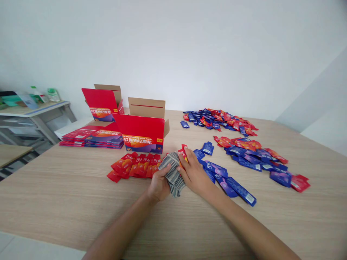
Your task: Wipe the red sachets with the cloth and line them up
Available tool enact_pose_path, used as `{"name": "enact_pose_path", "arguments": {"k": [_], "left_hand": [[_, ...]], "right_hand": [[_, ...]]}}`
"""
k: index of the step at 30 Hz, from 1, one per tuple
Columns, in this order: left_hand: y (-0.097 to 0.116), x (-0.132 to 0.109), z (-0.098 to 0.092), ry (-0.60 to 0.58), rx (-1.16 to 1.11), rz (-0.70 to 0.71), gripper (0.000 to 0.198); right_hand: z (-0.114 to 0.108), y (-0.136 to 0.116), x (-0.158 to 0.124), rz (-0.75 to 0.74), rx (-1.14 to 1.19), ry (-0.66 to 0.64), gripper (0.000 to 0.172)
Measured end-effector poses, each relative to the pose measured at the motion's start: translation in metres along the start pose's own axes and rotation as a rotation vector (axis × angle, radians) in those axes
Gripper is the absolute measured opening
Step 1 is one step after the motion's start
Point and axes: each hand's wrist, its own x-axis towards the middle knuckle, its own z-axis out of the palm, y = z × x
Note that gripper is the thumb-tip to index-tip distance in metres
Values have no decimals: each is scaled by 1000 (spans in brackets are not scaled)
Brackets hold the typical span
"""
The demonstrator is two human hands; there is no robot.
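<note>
My left hand (159, 182) is closed around a thick stack of sachets (171, 172), their silver edges showing, just above the wooden table (67, 195). My right hand (193, 172) presses against the stack's right side and pinches a red sachet (183, 151) at its top. A row of red sachets (134, 167) lies flat just left of my hands. Blue sachets (229, 182) lie to the right of my right wrist.
Two open red cartons (143, 134) (104, 104) stand behind the hands, beside a pile of flattened cartons (92, 137). Heaps of mixed red and blue sachets (219, 120) (260, 155) cover the right half. A shelf unit (32, 112) stands far left.
</note>
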Motion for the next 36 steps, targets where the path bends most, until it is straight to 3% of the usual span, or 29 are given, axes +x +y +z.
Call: {"name": "enact_pose_path", "arguments": {"k": [6,11,16,24,30,36], "left_hand": [[14,-1,8,86,-53,41,36],[30,-2,5,48,-118,81,42],[33,0,0,-9,-125,83,46],[23,-2,8,-29,-87,37,43],[25,-4,10,-39,-89,47,46],[25,-6,12,-49,-124,-4,49]], "right_hand": [[-6,-15,-3,-59,-92,-88,64],[-5,-38,-11,-130,-119,-88,112],[0,-43,-13,-127,-143,-62,104],[-14,-15,1,-51,-142,-76,116],[-28,-4,4,-133,-72,-86,100],[-23,8,1,-98,182,77,112]]}}
